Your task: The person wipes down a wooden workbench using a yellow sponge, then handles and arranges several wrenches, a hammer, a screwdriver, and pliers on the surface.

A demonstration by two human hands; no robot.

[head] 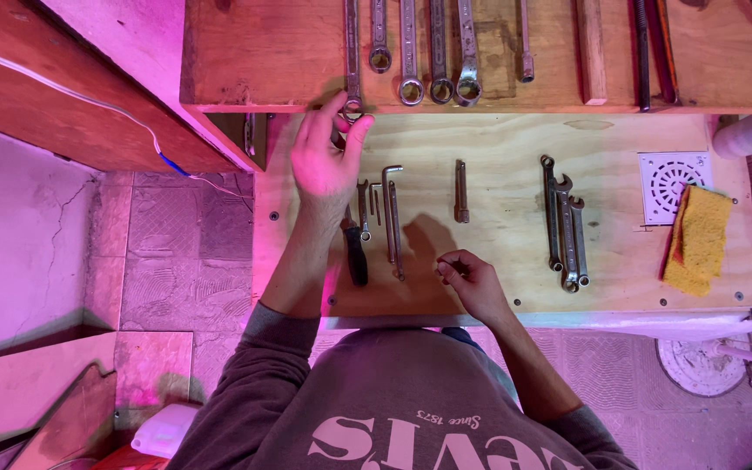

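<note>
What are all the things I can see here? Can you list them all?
Hanging wrenches: about six, silver, on the wooden board at the top.
Wrenches: about three, silver, lying together on the wooden bench.
L-shaped keys: about two, silver, bench middle.
Socket extension: one, silver, bench middle.
Drain cover: one, white, bench right.
Sponge: one, yellow, over the drain cover's edge.
Left hand: fingers touching the leftmost hanging wrench.
Right hand: loosely curled near the bench's front edge.
</note>
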